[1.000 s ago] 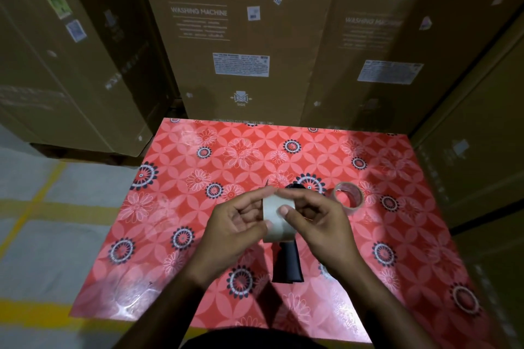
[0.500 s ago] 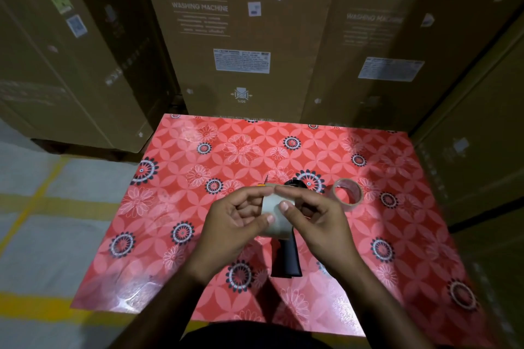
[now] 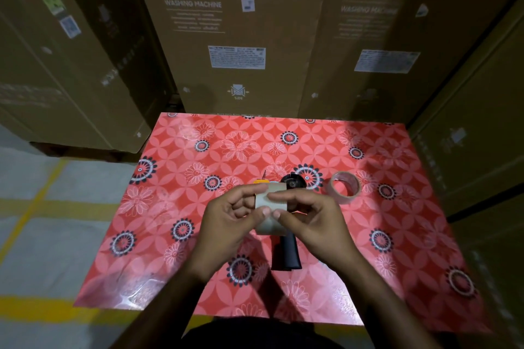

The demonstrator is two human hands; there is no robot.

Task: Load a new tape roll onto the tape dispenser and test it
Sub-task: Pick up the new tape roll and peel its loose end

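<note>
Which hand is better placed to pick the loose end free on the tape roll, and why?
Probably the right hand: its fingertips rest on the face of the tape roll, while the left hand grips the roll's side and steadies it above the tape dispenser.

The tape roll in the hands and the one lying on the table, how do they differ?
The held tape roll is up off the table, pinched between the left hand and the right hand, while the lying roll rests untouched on the red tablecloth. The held roll looks opaque and pale; the lying roll looks see-through, with the cloth showing in its hole. Both are rings of tape.
</note>
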